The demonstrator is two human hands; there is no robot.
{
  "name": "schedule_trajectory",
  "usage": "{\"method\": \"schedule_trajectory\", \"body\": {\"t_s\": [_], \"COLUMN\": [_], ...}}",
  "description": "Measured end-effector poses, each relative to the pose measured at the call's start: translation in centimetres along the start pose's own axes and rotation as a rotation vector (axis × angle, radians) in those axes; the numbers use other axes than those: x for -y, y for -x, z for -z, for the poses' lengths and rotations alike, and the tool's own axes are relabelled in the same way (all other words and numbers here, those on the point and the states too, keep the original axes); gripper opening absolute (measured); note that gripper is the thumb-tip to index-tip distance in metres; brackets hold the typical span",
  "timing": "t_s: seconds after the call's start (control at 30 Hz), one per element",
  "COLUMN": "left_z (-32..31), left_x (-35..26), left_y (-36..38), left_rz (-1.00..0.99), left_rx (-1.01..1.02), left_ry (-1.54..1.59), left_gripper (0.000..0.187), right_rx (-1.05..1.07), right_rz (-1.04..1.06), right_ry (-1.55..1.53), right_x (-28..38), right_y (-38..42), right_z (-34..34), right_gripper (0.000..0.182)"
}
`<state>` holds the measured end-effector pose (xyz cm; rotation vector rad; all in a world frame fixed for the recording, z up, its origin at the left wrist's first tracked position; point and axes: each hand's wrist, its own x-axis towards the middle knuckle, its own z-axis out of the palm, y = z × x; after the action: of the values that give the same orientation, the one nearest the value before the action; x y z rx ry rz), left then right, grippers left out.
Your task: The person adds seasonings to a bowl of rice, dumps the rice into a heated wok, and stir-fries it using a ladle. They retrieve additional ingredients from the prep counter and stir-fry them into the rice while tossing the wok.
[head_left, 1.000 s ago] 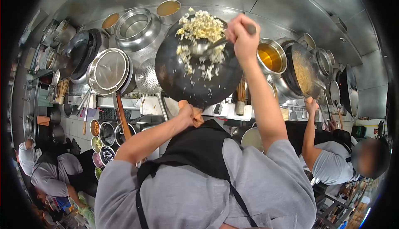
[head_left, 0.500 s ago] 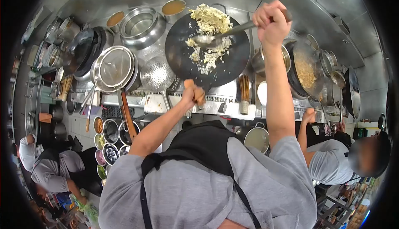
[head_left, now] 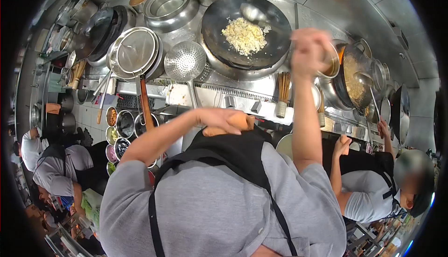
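Note:
My left hand (head_left: 218,118) is closed around a folded orange-tan cloth (head_left: 240,120), in front of my black apron and apart from the wok. A black wok (head_left: 215,23) sits level on the stove, with a loop handle at its far rim. Egg fried rice (head_left: 245,35) is heaped in its middle. My right hand (head_left: 311,51), blurred by motion, is raised to the right of the wok with the fingers closed. It grips the ladle's handle, whose far end is hidden by the hand. The ladle's bowl (head_left: 253,12) rests against the wok's far inner side.
Left of the wok are a perforated skimmer (head_left: 185,62), a round strainer (head_left: 136,51) and a steel pot (head_left: 170,7). A bamboo brush (head_left: 282,93) stands near the front edge. At right, a co-worker (head_left: 368,182) holds a ladle over another wok (head_left: 352,79). Ingredient bowls (head_left: 125,124) stand lower left.
The wok has gone from tilted to level, and the rice has settled in its middle. My left hand has left the wok's near rim with the cloth. The ladle's bowl has moved toward the far side.

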<state>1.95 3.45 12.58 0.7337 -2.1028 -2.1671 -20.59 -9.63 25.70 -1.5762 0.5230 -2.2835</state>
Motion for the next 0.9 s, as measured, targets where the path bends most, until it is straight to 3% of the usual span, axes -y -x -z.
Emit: {"method": "schedule_trajectory", "body": {"t_s": [0.03, 0.1, 0.13, 0.17, 0.23, 0.27, 0.37, 0.43, 0.47, 0.5, 0.57, 0.67, 0.7, 0.77, 0.8, 0.87, 0.9], "left_z": [-0.6, -1.6, -2.2, -2.9, -4.2, -4.5, -5.8, -5.6, -5.0, -4.4, -3.8, -4.9, -5.0, -4.5, -3.4, -0.8, 0.1], "left_x": [-1.9, -1.9, -1.0, 0.0, 0.5, -0.3, 0.8, 1.5, 1.9, 2.2, 1.1, 2.1, 2.1, 0.6, -0.2, -4.2, -7.5], "left_y": [0.1, -1.5, -2.8, -4.1, -6.6, -7.7, -8.5, -7.9, -6.0, -4.1, 0.6, 4.3, 4.3, 4.6, 5.2, 9.3, 11.5], "left_rz": [0.129, 0.048, 0.008, -0.031, -0.031, -0.018, 0.006, 0.072, 0.137, 0.201, 0.241, 0.224, 0.205, 0.172, 0.056, -0.022, -0.232], "left_rx": [-0.089, -0.283, -0.259, -0.237, -0.387, -0.326, -0.228, -0.29, -0.361, -0.434, -0.59, -0.675, -0.649, -0.6, -0.563, -0.426, -0.225], "left_ry": [-0.102, -0.138, -0.118, -0.098, -0.148, -0.138, -0.169, -0.197, -0.2, -0.202, -0.215, -0.025, -0.048, -0.098, -0.163, 0.102, 0.172], "left_gripper": [0.063, 0.064, 0.063, 0.062, 0.058, 0.06, 0.061, 0.06, 0.059, 0.059, 0.056, 0.055, 0.055, 0.055, 0.054, 0.053, 0.052], "right_rx": [0.183, 0.058, 0.004, 0.036, 0.098, 0.195, 0.315, 0.572, 0.375, 0.086, 0.045, 0.044, -0.02, 0.138, 0.165, -0.011, -0.102], "right_rz": [-0.125, -0.337, -0.434, -0.409, -0.364, -0.303, -0.062, -0.302, -0.292, -0.433, -0.391, -0.173, -0.169, -0.278, -0.386, -0.425, -0.45], "right_ry": [0.18, -0.044, -0.162, -0.208, -0.302, -0.357, 0.026, 0.119, 0.031, -0.05, -0.048, -0.153, -0.116, 0.065, -0.159, -0.155, -0.15], "right_x": [-3.4, -5.6, -6.1, -5.2, -2.1, -1.8, -4.1, -7.6, -7.9, -7.5, -4.7, -5.0, -5.8, -9.9, -10.0, -7.9, -6.7], "right_y": [1.8, 1.5, 1.0, -0.6, -4.2, -4.0, 1.3, 3.0, 2.0, 1.0, -3.5, -3.3, -1.7, 1.0, 0.3, -3.2, -4.5], "right_z": [1.3, 1.3, 1.1, 0.7, -0.2, -0.3, -2.6, -0.9, -1.8, -1.8, -0.9, 1.7, 1.2, 3.2, 3.2, 1.6, 1.0], "right_gripper": [0.013, 0.012, 0.011, 0.011, 0.013, 0.012, 0.009, 0.007, 0.01, 0.012, 0.011, 0.011, 0.013, 0.015, 0.016, 0.016, 0.016]}}
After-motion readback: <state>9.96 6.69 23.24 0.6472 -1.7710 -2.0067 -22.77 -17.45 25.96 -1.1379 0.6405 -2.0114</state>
